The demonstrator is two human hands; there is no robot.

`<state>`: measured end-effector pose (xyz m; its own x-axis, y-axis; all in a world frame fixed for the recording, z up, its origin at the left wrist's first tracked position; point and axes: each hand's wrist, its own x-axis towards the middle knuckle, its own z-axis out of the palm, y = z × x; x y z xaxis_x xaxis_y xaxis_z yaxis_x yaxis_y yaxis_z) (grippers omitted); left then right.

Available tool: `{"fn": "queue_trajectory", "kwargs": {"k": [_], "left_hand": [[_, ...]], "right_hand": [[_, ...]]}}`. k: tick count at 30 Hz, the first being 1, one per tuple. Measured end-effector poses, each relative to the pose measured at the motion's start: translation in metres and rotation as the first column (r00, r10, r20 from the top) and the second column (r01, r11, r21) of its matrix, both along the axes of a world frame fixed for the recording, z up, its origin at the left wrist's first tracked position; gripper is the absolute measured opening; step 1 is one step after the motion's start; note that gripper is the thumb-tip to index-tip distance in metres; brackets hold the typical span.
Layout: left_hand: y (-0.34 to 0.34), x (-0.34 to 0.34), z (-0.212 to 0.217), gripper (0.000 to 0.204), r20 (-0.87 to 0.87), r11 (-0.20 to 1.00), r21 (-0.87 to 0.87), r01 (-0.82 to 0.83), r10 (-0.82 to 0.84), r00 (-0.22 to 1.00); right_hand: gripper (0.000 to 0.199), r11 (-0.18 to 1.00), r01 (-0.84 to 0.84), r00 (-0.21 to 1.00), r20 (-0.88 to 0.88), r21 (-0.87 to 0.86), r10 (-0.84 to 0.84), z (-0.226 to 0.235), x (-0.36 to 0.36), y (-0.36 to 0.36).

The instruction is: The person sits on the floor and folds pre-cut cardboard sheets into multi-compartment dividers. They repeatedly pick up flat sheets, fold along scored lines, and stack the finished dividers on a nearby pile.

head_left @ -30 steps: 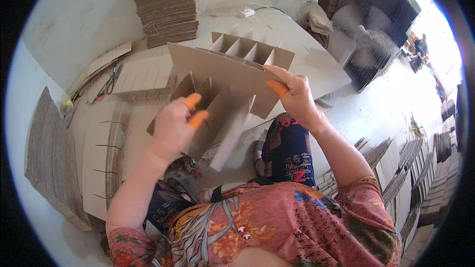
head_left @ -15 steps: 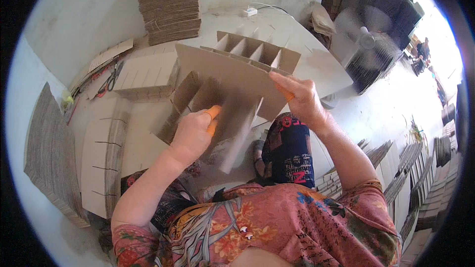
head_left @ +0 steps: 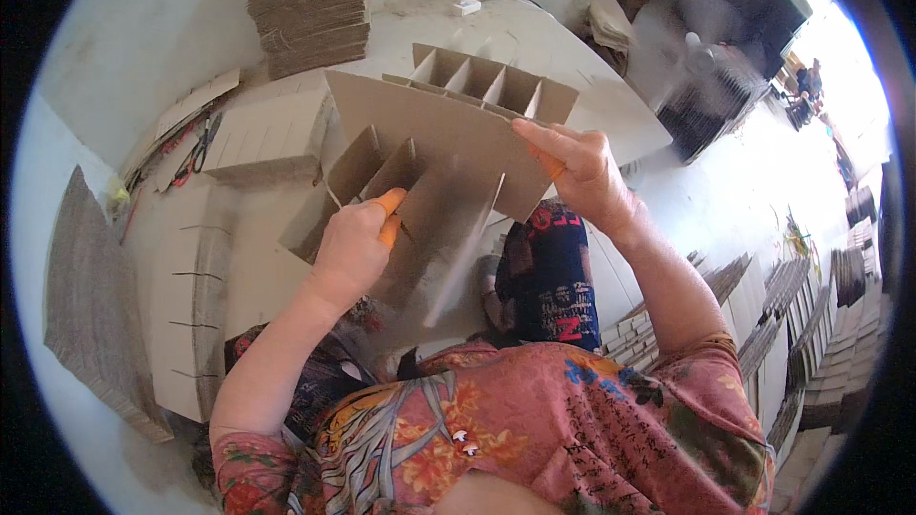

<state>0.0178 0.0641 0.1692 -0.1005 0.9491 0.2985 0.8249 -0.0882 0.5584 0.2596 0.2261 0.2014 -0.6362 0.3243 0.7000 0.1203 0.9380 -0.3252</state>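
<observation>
A cardboard divider (head_left: 434, 138), partly assembled, is tilted in front of me, with a long brown strip across and several cross strips slotted into it. My right hand (head_left: 584, 172) pinches the long strip near its right end, index finger stretched along the upper edge. My left hand (head_left: 351, 246) is closed on the cross strips at the near side; its fingertips are partly hidden behind the cardboard. Orange finger covers show on both hands. Beyond the long strip, a divider grid (head_left: 496, 81) with open cells shows; whether it joins the held piece I cannot tell.
Slotted cardboard strips lie in stacks (head_left: 267, 133) on the left, beside black-handled scissors (head_left: 198, 154). Tall cardboard piles stand at the back (head_left: 303, 5) and far left (head_left: 91, 305). A fan (head_left: 701, 57) stands at the back right. More strips (head_left: 773, 305) fill the right side.
Both hands keep their hold on the divider. The left hand has shifted slightly left relative to the right one, and the cross strips beside it look less blurred. The whole view has shifted a little.
</observation>
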Motion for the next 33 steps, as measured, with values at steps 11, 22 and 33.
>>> {"fn": "queue_trajectory", "kwargs": {"k": [11,22,33], "left_hand": [[-0.009,0.009,0.008,0.030,0.115,0.999,-0.027,0.035,-0.031,0.993],[0.000,-0.184,-0.039,0.037,0.034,0.857,0.153,-0.492,0.493,0.869],[0.085,-0.236,-0.101,0.034,-0.308,0.881,0.046,-0.472,0.462,0.832]], "right_hand": [[0.038,0.998,0.006,0.990,0.142,-0.068,0.003,-0.064,-0.004,0.002],[0.029,0.978,0.158,0.987,0.018,-0.139,-0.157,-0.073,-0.017,0.033],[0.024,0.962,0.241,0.970,0.009,-0.132,-0.242,-0.077,-0.024,0.055]]}}
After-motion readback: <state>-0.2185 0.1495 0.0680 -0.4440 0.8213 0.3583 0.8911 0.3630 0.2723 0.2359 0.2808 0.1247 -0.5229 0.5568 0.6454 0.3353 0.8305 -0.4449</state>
